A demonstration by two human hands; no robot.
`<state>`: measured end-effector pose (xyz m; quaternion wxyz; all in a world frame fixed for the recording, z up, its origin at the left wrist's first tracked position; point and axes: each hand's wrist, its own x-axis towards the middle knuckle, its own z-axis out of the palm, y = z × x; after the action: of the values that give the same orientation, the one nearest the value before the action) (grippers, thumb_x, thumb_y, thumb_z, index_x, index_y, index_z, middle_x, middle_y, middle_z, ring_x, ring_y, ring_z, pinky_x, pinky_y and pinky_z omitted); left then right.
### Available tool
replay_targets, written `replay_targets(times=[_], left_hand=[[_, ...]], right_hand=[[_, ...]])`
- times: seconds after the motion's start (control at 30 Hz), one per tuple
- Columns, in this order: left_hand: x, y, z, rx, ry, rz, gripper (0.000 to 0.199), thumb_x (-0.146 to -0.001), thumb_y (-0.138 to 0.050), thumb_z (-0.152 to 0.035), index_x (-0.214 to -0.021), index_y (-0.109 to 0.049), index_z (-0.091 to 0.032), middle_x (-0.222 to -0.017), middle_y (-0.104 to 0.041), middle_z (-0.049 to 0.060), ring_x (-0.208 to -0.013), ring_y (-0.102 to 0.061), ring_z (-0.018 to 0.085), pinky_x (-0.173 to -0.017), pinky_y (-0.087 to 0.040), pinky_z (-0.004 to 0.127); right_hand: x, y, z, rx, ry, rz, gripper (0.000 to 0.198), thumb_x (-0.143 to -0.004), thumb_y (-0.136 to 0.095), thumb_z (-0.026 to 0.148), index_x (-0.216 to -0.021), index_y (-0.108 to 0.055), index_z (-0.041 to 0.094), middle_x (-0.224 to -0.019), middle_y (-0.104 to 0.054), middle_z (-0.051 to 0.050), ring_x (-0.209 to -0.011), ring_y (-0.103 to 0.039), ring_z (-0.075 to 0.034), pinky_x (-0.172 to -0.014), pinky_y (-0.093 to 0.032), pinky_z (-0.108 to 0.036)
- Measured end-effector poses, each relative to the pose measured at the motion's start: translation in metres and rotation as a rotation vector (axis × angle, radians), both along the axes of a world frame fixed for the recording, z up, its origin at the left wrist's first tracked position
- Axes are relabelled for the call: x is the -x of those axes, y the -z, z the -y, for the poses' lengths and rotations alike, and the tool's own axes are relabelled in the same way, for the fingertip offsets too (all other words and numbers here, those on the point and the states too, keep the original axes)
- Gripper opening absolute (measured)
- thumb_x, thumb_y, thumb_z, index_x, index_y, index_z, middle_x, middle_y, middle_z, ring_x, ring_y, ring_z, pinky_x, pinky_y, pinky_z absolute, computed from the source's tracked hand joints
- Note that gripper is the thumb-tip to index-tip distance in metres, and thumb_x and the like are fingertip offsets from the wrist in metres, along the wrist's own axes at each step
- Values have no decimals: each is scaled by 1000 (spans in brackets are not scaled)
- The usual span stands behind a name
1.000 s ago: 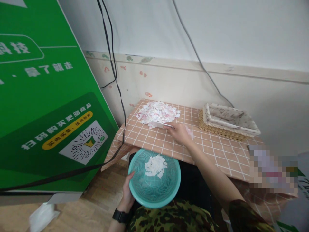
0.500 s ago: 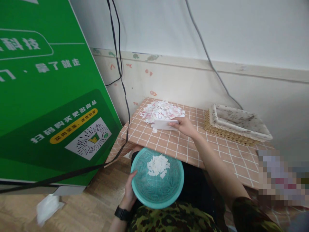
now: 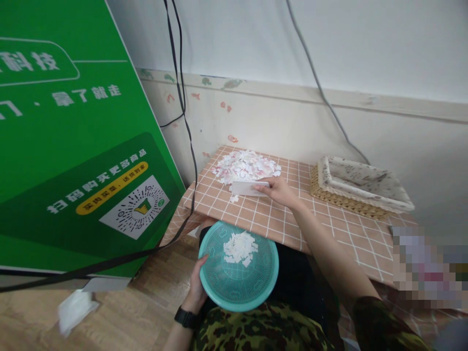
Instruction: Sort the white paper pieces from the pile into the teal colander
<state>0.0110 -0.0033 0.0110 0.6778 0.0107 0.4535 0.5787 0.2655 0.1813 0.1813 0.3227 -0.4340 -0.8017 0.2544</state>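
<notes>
My right hand [image 3: 276, 191] grips a flat white card [image 3: 243, 188] at the near side of a heap of paper scraps [image 3: 246, 165] on the checked worktop [image 3: 270, 224]. My left hand [image 3: 197, 282] holds the rim of a turquoise colander [image 3: 239, 295], containing white pieces [image 3: 239, 248], above my lap; a lined wicker basket [image 3: 340, 195] stands farther right.

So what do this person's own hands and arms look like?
The left hand and right hand wear no gloves. A black band, perhaps a watch, circles the wrist on the left; a short camouflage sleeve, green, yellowish and dark, shows on the right.
</notes>
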Motion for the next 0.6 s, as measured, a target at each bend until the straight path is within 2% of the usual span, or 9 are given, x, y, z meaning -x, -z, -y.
replay_targets(times=[0.1, 0.23, 0.4, 0.6], left_hand=[[0, 2, 0, -11, 19, 30, 20, -69, -65, -26, -79, -71, -10, -75, -73, 8, -69, -66, 23, -73, -50, 35], [1, 5, 0, -5, 23, 27, 22, -68, -65, -27, -82, -70, -11, -77, -73, 8, -68, -66, 22, -74, -50, 36], [0, 4, 0, 9, 14, -13, 26, -67, -66, -28, -85, -70, -10, -79, -73, 9, -71, -67, 24, -76, -50, 38], [1, 4, 0, 8, 9, 1, 23, -66, -67, -27, -81, -71, -11, -77, -73, 8, -68, -66, 22, -74, -51, 37]], right_hand=[[-3, 2, 1, 27, -10, 23, 36, -81, -52, 46, -69, -65, 15, -59, -53, 1, -54, -42, -9, -50, -32, -22], [-7, -1, 6, -5, 24, 7, 36, -81, -53, 46, -67, -64, 15, -57, -52, 2, -53, -42, -9, -49, -31, -22], [-2, -1, 13, 12, -57, 28, 36, -82, -50, 47, -78, -68, 16, -62, -56, 1, -55, -45, -10, -51, -33, -22], [-9, 6, 13, -77, 100, 51, 39, -82, -49, 49, -69, -65, 16, -59, -55, 0, -55, -46, -11, -51, -33, -22]])
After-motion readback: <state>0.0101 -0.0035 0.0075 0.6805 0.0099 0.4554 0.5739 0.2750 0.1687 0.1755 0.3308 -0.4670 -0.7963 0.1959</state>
